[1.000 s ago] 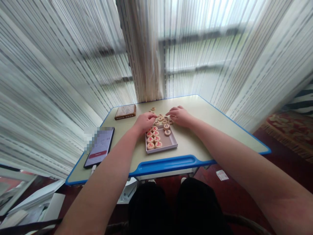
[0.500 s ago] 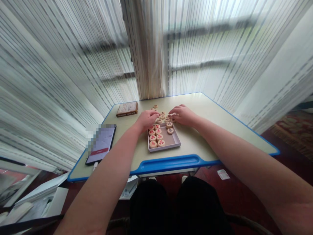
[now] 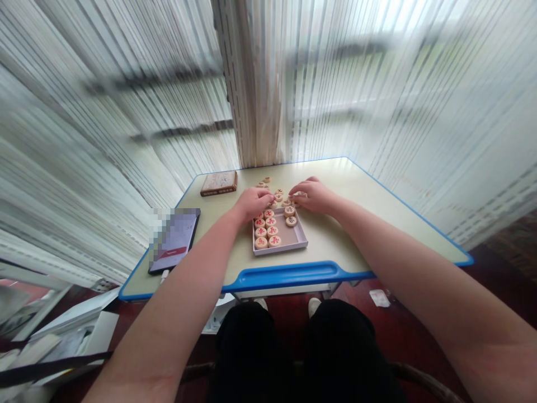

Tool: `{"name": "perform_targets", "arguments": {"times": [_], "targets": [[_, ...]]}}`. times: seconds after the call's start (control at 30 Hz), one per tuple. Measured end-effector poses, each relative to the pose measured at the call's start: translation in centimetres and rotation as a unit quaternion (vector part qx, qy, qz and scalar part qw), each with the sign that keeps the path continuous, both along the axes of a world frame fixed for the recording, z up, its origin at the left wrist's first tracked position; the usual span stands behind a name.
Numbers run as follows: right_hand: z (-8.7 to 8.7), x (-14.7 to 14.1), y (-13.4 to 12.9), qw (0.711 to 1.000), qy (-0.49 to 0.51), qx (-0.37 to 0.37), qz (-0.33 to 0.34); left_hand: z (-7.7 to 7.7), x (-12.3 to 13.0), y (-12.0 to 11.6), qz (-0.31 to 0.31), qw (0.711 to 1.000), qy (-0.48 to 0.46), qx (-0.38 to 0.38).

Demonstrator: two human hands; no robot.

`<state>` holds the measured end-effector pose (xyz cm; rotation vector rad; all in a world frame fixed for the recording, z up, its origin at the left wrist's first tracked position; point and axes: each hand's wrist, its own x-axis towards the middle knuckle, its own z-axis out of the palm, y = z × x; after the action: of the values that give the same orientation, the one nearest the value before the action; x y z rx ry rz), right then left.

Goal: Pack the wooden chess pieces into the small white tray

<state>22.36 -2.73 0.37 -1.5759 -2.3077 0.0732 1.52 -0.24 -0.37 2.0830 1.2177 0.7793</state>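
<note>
Desk (image 3: 329, 246), two hands (image 3: 251, 202) (image 3: 315, 196), one game-piece tray (image 3: 289, 237)

Pieces (image 3: 274, 241) fill the tray's (image 3: 289, 237) left side, behind which lie others.

I have both forearms (image 3: 197, 274) extended forward, converging. Left hand (image 3: 252, 204) palm-down, loosely curled; right hand (image 3: 314, 196) arched, apart from the left.

On the blue-edged table (image 3: 377, 204), a shallow tray (image 3: 289, 238) is accompanied by loose discs (image 3: 278, 197) at its twelve o'clock, a patterned case (image 3: 218, 183) at ten and a touchscreen device (image 3: 176, 240) at nine.
</note>
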Motion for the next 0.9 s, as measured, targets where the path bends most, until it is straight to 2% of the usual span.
{"name": "perform_targets", "arguments": {"times": [0.1, 0.23, 0.43, 0.63, 0.9], "targets": [[0.0, 0.1, -0.1, 1.000, 0.006, -0.007, 0.011, 0.0, 0.0, -0.1, 0.010, 1.000, -0.024, -0.006], [-0.1, 0.2, 0.1, 1.000, 0.004, -0.001, 0.023, 0.6, 0.1, -0.5, 0.012, 0.995, -0.101, -0.024], [-0.5, 0.3, 0.5, 0.999, 0.008, 0.045, -0.010, 1.2, 0.2, -0.9, -0.012, 0.979, -0.185, -0.085], [-0.7, 0.3, 0.6, 0.999, -0.010, 0.006, 0.031, 0.8, 0.0, -0.8, -0.002, 0.996, -0.083, -0.024], [-0.2, 0.1, 0.3, 1.000, -0.017, 0.000, 0.014, 1.2, -0.2, -1.3, -0.023, 1.000, 0.012, -0.016]]}}
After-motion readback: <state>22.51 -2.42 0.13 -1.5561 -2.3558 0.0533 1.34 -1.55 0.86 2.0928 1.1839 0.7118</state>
